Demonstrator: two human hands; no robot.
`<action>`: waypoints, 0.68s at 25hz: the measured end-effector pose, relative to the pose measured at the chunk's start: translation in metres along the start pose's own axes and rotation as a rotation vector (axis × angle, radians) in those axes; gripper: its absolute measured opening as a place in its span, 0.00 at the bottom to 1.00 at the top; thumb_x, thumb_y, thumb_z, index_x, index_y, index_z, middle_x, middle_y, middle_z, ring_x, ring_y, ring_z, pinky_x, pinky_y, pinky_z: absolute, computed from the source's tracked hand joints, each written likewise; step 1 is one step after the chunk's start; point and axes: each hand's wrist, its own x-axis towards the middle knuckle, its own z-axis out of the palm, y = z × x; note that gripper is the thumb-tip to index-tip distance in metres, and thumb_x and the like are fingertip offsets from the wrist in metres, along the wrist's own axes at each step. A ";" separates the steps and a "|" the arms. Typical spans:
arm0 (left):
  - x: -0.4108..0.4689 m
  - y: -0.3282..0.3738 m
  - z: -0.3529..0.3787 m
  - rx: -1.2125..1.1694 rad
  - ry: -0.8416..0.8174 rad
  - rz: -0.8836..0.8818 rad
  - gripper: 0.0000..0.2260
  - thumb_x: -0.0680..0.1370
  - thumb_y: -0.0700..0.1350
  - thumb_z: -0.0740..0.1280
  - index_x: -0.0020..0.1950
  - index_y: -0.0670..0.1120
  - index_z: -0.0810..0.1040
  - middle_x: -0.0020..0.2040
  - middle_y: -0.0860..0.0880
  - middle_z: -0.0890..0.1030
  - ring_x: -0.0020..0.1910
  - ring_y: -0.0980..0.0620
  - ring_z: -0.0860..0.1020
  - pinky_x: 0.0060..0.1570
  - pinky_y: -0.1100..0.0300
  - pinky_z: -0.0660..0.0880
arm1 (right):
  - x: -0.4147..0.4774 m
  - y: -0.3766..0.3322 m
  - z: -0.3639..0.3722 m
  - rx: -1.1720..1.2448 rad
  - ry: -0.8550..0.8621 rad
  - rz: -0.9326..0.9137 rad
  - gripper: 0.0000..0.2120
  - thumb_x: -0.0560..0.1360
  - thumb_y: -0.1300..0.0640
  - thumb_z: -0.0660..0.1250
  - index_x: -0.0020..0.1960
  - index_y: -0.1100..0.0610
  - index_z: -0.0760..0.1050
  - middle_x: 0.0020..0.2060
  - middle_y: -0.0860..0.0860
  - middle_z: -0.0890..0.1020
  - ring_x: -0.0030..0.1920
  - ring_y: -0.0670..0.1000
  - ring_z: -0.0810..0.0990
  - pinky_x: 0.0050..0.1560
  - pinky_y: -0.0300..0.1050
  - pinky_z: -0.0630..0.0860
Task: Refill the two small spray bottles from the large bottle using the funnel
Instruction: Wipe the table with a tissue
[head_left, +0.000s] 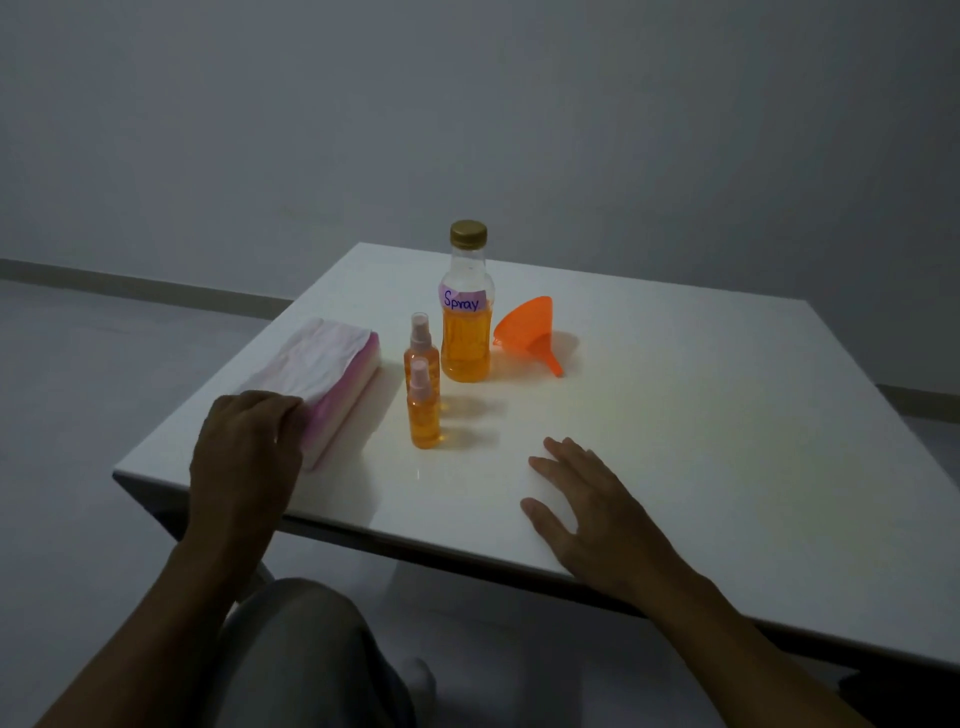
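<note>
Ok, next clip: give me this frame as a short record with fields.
large bottle: capped, upright, orange liquid, labelled Spray
small bottles: two, upright, sprayers on, left of large bottle
funnel: on its side, right of large bottle
left hand: holds tissue pack at near end
right hand: open, flat on table
pouring: not started

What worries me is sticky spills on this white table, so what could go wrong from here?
1. The near spray bottle and far spray bottle already look nearly full; pouring more may overflow them.
2. They stand close together, slim and upright, so handling one could topple the other.
3. The funnel lies on its side; once seated, its wide cone may tip a narrow bottle unless held.
</note>
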 end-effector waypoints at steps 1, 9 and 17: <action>0.000 0.002 -0.002 0.008 0.028 0.018 0.11 0.78 0.44 0.64 0.53 0.40 0.82 0.50 0.40 0.83 0.50 0.42 0.77 0.50 0.48 0.74 | 0.000 0.000 0.000 0.001 -0.003 0.001 0.28 0.81 0.37 0.56 0.78 0.45 0.62 0.81 0.42 0.56 0.80 0.43 0.50 0.76 0.36 0.44; -0.013 0.048 -0.038 -0.099 -0.095 0.432 0.10 0.72 0.37 0.70 0.52 0.42 0.81 0.46 0.42 0.83 0.45 0.48 0.79 0.42 0.58 0.76 | 0.001 -0.007 -0.015 0.160 -0.081 0.031 0.31 0.77 0.36 0.64 0.77 0.41 0.61 0.79 0.39 0.58 0.79 0.42 0.53 0.80 0.47 0.54; -0.016 0.125 -0.010 -0.581 -0.610 0.543 0.07 0.77 0.57 0.58 0.50 0.62 0.74 0.49 0.63 0.78 0.51 0.62 0.76 0.47 0.70 0.74 | -0.012 -0.030 -0.057 0.456 -0.079 -0.144 0.29 0.70 0.44 0.77 0.68 0.40 0.73 0.74 0.32 0.66 0.75 0.36 0.61 0.74 0.41 0.62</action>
